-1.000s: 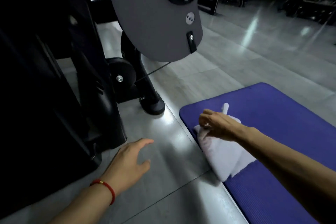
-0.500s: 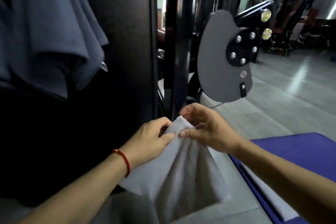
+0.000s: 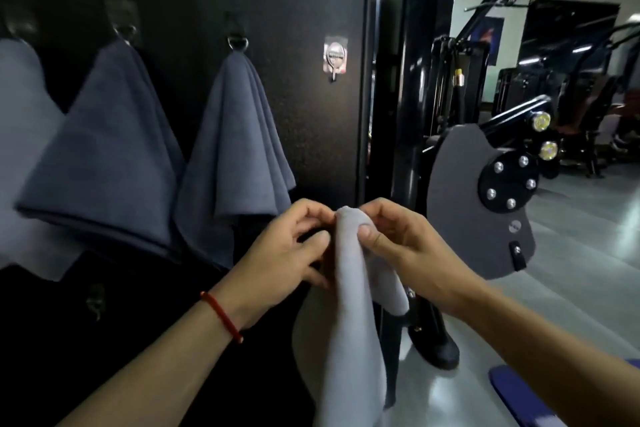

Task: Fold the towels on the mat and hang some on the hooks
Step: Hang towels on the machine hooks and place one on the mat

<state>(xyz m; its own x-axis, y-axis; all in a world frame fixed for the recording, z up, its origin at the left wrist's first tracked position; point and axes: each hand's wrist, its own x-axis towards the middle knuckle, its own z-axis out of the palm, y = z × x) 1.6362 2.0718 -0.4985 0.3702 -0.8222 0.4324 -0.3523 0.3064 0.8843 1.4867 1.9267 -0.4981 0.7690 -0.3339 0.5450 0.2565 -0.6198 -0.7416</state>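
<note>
Both hands hold a light grey towel [image 3: 349,329] by its top corner in front of a black panel [image 3: 311,135]. My left hand [image 3: 287,253], with a red cord on the wrist, pinches the left side of the corner. My right hand [image 3: 398,239] pinches the right side with thumb on the cloth. The towel hangs down between my forearms. A bare silver hook [image 3: 335,59] sticks to the panel above my hands. Two dark grey towels [image 3: 104,163] [image 3: 239,142] hang from hooks to the left, and a paler one [image 3: 20,135] at the far left edge.
A gym machine with a grey cam plate [image 3: 460,211] and black post [image 3: 405,114] stands right of the panel. A corner of the purple mat [image 3: 509,388] shows at the bottom right on the grey floor. Another small hook [image 3: 95,298] sits low on the panel.
The towel was lifted off the mat and both hands took its corner. My view and hands rose to the panel, bringing the hanging towels and the bare hook into sight.
</note>
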